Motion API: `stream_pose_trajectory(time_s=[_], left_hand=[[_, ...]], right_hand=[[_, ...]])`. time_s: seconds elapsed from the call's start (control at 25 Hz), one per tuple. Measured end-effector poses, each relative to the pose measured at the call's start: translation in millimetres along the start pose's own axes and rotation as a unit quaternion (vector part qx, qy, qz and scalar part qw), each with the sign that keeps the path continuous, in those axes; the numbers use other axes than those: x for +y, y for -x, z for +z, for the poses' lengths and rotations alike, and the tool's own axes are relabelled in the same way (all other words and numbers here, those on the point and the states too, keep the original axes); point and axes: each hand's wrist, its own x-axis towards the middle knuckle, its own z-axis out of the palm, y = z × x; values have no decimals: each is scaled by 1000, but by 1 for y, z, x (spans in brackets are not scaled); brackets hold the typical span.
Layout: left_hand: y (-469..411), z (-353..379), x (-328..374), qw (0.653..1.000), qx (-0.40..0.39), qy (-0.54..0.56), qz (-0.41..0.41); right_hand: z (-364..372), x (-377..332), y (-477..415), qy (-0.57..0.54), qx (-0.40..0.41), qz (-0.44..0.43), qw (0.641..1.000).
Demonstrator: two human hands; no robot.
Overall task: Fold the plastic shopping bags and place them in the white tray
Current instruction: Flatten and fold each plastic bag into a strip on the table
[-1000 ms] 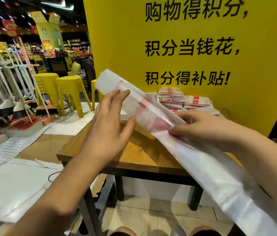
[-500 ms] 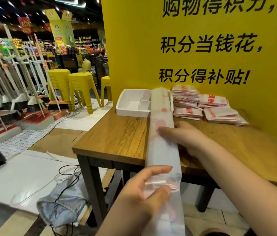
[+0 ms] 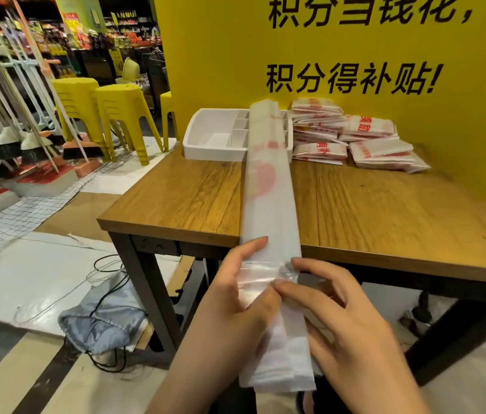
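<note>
Bag strip (image 3: 268, 204) over table (image 3: 176, 201) edge, in pinch of L hand (image 3: 235, 300) + R hand (image 3: 352, 318).

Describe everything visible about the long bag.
The bag is thin, translucent white plastic with faded red print, folded into a long narrow strip. It stretches lengthwise across the table, its far end over the tray, its near end hanging past the front edge. The left hand and right hand pinch it there, where it crinkles.

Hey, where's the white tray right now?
In the head view, the white tray sits far left on the wooden table, against the yellow wall, left of the folded bag stacks; the long bag strip lies across its right side.
</note>
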Motion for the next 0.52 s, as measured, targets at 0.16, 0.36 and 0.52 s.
stream_pose_trajectory(time_s=[0.16, 0.36, 0.52], left_hand=[[10, -5, -6, 998, -46, 37, 24], [-14, -27, -17, 992, -41, 116, -32], [2, -48, -34, 992, -5, -21, 123]], right_hand=[[-1, 4, -3, -10, 27, -17, 999], [1, 3, -11, -30, 44, -25, 998], [0, 1, -15, -83, 52, -12, 995]])
